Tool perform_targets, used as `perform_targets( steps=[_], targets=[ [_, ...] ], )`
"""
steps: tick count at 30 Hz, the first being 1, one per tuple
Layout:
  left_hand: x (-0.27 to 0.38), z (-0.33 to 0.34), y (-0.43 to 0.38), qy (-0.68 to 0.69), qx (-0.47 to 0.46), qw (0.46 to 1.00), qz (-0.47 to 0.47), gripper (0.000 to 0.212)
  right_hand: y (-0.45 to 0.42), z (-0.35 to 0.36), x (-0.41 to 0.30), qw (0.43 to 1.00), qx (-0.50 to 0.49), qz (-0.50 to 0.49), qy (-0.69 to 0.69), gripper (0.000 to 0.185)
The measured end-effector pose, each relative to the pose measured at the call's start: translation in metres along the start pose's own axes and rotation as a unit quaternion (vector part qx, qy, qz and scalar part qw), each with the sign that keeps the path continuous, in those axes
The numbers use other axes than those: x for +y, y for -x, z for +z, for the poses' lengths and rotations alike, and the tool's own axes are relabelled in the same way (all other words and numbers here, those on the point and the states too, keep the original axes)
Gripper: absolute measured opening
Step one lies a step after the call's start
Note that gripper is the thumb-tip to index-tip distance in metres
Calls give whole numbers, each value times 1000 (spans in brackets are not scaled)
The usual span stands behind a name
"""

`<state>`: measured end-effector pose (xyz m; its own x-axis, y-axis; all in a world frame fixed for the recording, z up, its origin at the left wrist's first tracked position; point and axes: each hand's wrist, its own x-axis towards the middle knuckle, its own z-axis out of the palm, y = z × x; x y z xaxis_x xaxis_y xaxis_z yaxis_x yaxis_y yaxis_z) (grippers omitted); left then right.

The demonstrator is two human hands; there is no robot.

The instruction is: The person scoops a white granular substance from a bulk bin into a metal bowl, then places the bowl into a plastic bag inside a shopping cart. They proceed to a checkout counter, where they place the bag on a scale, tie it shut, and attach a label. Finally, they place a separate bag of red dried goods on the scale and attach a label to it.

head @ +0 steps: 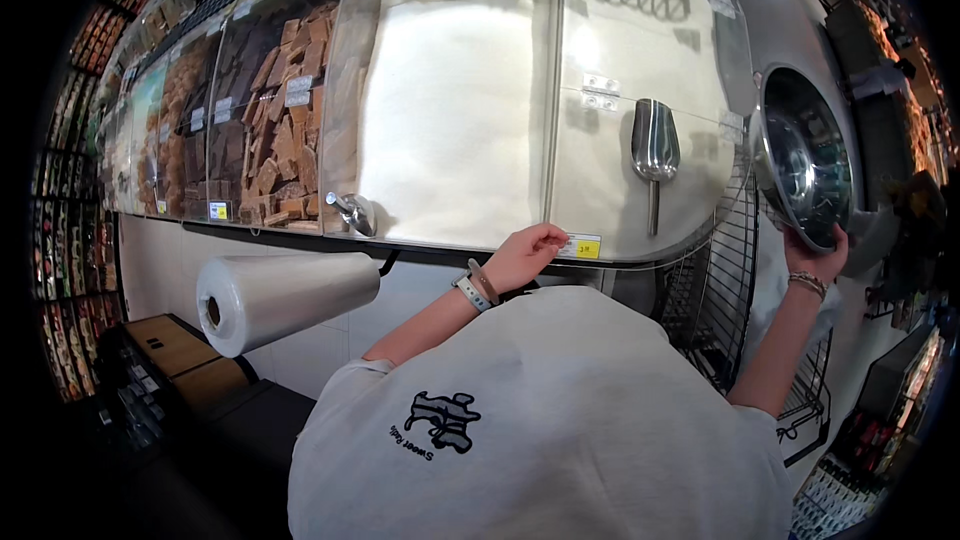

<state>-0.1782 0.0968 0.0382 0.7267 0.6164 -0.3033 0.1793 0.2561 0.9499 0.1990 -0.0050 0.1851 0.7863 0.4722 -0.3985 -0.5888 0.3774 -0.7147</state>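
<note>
My right hand (821,259) grips the rim of a shiny stainless steel bowl (801,154), which is tilted on its side with its mouth facing right. No contents show inside it. With its fingers curled, my left hand (534,249) is at the front edge of a clear plastic bulk bin, beside a yellow-and-white price label (581,247); I see nothing in it. A metal scoop (654,142) lies over the white granular food in the right-hand bin (600,187), handle towards me. A second, wider bin of white granules (450,112) adjoins it on the left.
Brown slab pieces (289,127) fill a bin further left. Another metal scoop (354,214) stands at that divider. A plastic bag roll (289,300) sticks out below the bins. A black wire rack (712,292) stands between the bins and the bowl. Stocked shelves (71,202) line the left.
</note>
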Motion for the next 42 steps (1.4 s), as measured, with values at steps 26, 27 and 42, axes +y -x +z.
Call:
perform_targets(
  steps=[26,27,42],
  targets=[
    [-18,179,-124,-578,87,801,129,63,-163,-406,-93,697,300,-179,627,53],
    [-19,179,-123,-579,89,800,125,63,-173,-388,-81,668,275,-153,675,53],
    [-9,198,-123,-583,101,801,91,60,-266,-458,84,781,108,-196,584,38]
  ],
)
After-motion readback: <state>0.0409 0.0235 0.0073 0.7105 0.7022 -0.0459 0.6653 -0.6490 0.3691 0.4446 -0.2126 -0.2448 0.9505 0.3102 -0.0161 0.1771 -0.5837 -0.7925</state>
